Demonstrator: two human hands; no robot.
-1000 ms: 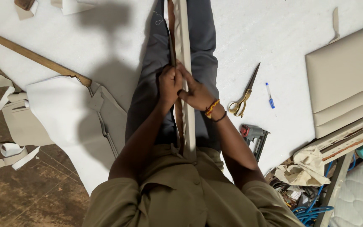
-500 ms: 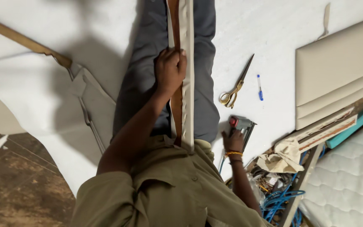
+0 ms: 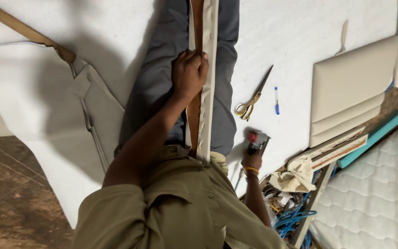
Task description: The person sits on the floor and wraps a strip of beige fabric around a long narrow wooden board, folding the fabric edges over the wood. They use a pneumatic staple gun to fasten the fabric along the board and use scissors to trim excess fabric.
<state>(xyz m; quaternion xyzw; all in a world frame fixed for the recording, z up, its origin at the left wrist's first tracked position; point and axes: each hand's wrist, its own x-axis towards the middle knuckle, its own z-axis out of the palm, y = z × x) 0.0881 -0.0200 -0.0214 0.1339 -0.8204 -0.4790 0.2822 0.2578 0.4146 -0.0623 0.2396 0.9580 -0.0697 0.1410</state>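
At the far left a bare wooden slat [image 3: 21, 28] runs diagonally across white sheet material [image 3: 28, 87] spread over the floor, with brown floor [image 3: 10, 193] showing below it. Next comes the person's left hand [image 3: 189, 74], its fingers curled tight around a long wooden strip [image 3: 197, 27] wrapped in cream fabric [image 3: 209, 69]; the strip lies lengthwise along the person's grey-trousered legs [image 3: 162, 69], reaching from the lap to the top edge of the view. Just right of the legs, gold-handled scissors [image 3: 253, 94] and a blue pen [image 3: 277, 101] lie on the white surface, near each other but apart. Below them the right hand [image 3: 250, 161] is closed around a staple gun [image 3: 257, 140] resting low beside the hip. Farther right, cream upholstered panels [image 3: 351, 87] are stacked, with a quilted mattress [image 3: 378, 193] in the corner.
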